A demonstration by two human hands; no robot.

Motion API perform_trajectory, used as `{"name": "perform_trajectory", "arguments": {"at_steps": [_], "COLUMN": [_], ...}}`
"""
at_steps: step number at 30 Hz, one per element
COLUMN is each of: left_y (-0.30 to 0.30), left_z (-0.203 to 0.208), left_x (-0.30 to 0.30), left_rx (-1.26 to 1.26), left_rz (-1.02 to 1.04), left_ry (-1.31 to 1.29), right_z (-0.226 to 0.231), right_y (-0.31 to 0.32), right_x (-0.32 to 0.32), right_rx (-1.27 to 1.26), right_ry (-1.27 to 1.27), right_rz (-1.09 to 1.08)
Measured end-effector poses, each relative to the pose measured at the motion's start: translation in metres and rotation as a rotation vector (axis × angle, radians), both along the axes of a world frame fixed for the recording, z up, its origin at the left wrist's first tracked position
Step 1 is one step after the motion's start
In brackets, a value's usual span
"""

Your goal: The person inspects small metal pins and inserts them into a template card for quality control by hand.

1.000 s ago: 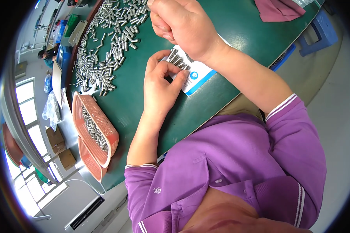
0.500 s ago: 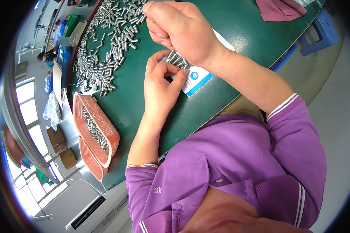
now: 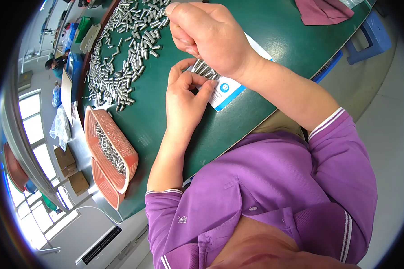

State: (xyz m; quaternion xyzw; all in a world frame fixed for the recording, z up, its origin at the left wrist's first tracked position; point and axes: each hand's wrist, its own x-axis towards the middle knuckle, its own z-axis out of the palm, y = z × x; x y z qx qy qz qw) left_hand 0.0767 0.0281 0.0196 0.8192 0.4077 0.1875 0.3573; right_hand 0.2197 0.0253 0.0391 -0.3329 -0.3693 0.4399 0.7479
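Note:
Small shiny metal cylinders (image 3: 205,71) lie side by side in a bunch on a white and blue printed sheet (image 3: 232,95). My left hand (image 3: 183,101) curls round the near left side of this bunch, its thumb and fingers bent against the cylinders. Above the sheet, closer to the camera, my right hand (image 3: 211,38) is closed in a fist with the thumb on top. Whatever it holds, if anything, is hidden by the fingers. The right hand and wrist also cover part of the bunch and the sheet.
Many loose metal cylinders (image 3: 116,80) spread over the green table (image 3: 166,148) at far left. Two pink plastic baskets (image 3: 128,154) stand at the left, one with cylinders inside. A maroon cloth (image 3: 323,12) lies at far right, near a blue stool (image 3: 368,40). Another person (image 3: 57,66) is in the background.
Both my hands stay almost exactly where they were, in the same grip. The person in the background has shifted slightly.

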Motion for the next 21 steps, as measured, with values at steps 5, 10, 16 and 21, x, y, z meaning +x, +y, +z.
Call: {"name": "perform_trajectory", "arguments": {"at_steps": [5, 10, 16, 21], "left_y": [0.001, 0.004, 0.005, 0.003], "left_z": [-0.002, -0.006, -0.004, 0.011], "left_x": [-0.001, -0.001, -0.006, -0.004], "left_rx": [0.027, 0.051, 0.104, 0.099], "left_rz": [-0.008, -0.009, -0.090, -0.127], "left_ry": [-0.011, 0.001, 0.011, 0.055], "right_z": [-0.001, -0.001, 0.001, -0.005], "right_y": [0.001, -0.003, -0.002, 0.012], "right_x": [-0.003, -0.006, 0.009, 0.017], "right_rx": [0.049, -0.008, 0.131, 0.433], "right_ry": [0.002, -0.119, -0.170, -0.600], "right_rz": [-0.038, -0.046, -0.133, -0.524]}}
